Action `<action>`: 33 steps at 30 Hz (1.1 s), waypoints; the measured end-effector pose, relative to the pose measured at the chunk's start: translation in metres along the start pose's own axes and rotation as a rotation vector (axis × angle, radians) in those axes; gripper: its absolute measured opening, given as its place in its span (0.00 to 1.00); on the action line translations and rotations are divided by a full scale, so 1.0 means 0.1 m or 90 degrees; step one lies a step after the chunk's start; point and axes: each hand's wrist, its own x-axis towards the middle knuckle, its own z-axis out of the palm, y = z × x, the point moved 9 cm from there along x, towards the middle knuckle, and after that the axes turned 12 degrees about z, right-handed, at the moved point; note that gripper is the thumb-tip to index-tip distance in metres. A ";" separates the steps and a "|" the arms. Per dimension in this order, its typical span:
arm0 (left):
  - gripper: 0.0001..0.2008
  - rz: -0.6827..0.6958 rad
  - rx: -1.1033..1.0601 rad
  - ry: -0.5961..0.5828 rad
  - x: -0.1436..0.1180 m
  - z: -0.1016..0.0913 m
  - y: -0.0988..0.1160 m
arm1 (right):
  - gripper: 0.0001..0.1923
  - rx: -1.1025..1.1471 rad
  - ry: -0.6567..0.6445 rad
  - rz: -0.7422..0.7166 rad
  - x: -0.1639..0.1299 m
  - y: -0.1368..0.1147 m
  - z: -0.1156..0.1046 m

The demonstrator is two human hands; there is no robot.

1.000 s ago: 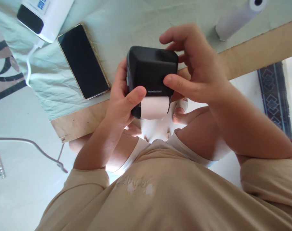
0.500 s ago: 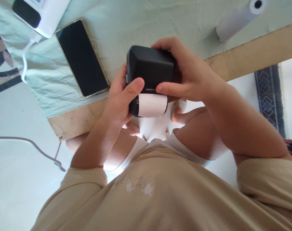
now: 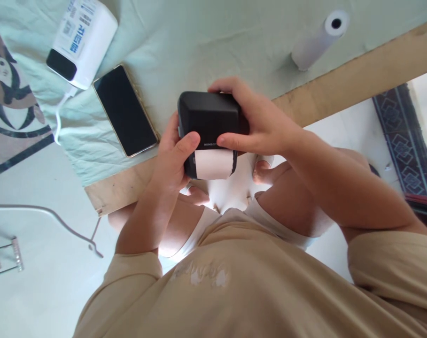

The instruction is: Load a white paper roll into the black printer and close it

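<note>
A black label printer point(image 3: 209, 117) is held between my two hands, above the table's near edge. A strip of white paper point(image 3: 214, 164) comes out of its near end, with a ragged right edge. My left hand point(image 3: 174, 152) grips the printer's left side, thumb on the top face. On the opposite side, my right hand point(image 3: 253, 119) is wrapped round it, with one digit by the printed lettering and others over the far edge. The undersides of the printer and some fingers are hidden.
A smartphone point(image 3: 127, 112) with a dark screen lies left on the green cloth point(image 3: 185, 42). Behind it is a white power bank point(image 3: 97, 42) with a plugged-in cable point(image 3: 59, 117). A white paper roll point(image 3: 314, 44) stands at the right. A wooden strip point(image 3: 125, 185) borders the table.
The camera view has shifted, so the table items appear lower. Both hands keep the same hold on the printer, which sits slightly lower and further left in view.
</note>
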 end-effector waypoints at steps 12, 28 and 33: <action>0.24 -0.023 -0.055 0.006 0.02 0.06 -0.01 | 0.36 -0.015 0.033 -0.052 -0.02 -0.13 -0.03; 0.19 -0.016 -0.052 -0.054 0.04 0.17 0.10 | 0.36 0.051 0.058 -0.127 -0.03 -0.20 -0.07; 0.20 0.009 -0.096 -0.028 0.08 0.19 0.13 | 0.34 -0.002 0.038 -0.091 -0.05 -0.22 -0.07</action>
